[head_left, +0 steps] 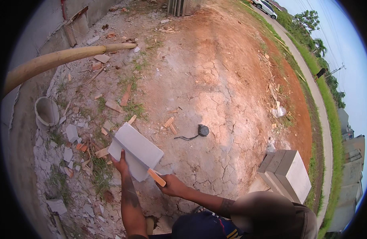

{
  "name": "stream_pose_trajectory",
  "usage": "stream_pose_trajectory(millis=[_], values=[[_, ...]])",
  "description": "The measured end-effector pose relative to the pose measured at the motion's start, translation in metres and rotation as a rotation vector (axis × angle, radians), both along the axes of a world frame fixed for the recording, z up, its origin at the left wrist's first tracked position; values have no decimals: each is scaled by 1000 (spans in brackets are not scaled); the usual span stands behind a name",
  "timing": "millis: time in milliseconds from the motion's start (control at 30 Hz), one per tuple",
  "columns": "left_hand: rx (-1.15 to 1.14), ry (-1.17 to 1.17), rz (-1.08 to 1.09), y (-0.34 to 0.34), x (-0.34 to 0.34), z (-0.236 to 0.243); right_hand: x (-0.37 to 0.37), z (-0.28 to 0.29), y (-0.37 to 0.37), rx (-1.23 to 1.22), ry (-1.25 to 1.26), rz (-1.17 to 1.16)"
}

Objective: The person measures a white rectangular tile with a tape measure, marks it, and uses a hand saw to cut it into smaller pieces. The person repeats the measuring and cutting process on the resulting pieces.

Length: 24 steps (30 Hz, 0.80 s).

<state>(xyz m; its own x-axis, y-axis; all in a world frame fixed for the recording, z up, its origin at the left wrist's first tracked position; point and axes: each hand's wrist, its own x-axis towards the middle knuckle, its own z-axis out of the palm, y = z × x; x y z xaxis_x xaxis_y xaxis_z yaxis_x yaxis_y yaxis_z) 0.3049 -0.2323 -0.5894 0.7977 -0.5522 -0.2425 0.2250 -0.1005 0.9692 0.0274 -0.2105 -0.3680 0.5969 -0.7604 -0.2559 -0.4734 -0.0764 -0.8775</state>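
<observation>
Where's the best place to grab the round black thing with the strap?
Likely its round body, from above and the right: it sits compact on bare ground, while the thin strap trails leftward and would probably let it dangle.

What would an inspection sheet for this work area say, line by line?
Surface: cracked bare earth, with patchy grass.
Job's things: pale grey concrete block; wooden-handled tool at its edge, type unclear; black tape measure on the ground.
Clutter: wood scraps, rubble and a bucket, left.
Hands: left hand on the block; right hand gripping the handle.
Cables: overhead wires, upper right.
Surroundings: bamboo pole, left; stacked blocks, right; road and white car beyond.
</observation>
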Motion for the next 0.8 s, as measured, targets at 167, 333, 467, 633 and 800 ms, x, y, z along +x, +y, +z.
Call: stream_pose_trajectory(millis=[167, 333, 467, 633, 800], values=[[-22, 339, -19, 4, -23, 23, -8, -17, 4, 70, 81, -26], [-76, 318, -58, 4, 1, 19, 3, -2, 10, 23, 29, -10], [-62, 342, -5, 2, -21, 31, -3, -9, 14, 1, 44, -22], [-153, 376, -29, -7, -29, 27, -10, -7, 10, -69, 66, -36], [-188, 269, 3, -5, -2, 36, -8, 21, 19, -32, 79, 19]])
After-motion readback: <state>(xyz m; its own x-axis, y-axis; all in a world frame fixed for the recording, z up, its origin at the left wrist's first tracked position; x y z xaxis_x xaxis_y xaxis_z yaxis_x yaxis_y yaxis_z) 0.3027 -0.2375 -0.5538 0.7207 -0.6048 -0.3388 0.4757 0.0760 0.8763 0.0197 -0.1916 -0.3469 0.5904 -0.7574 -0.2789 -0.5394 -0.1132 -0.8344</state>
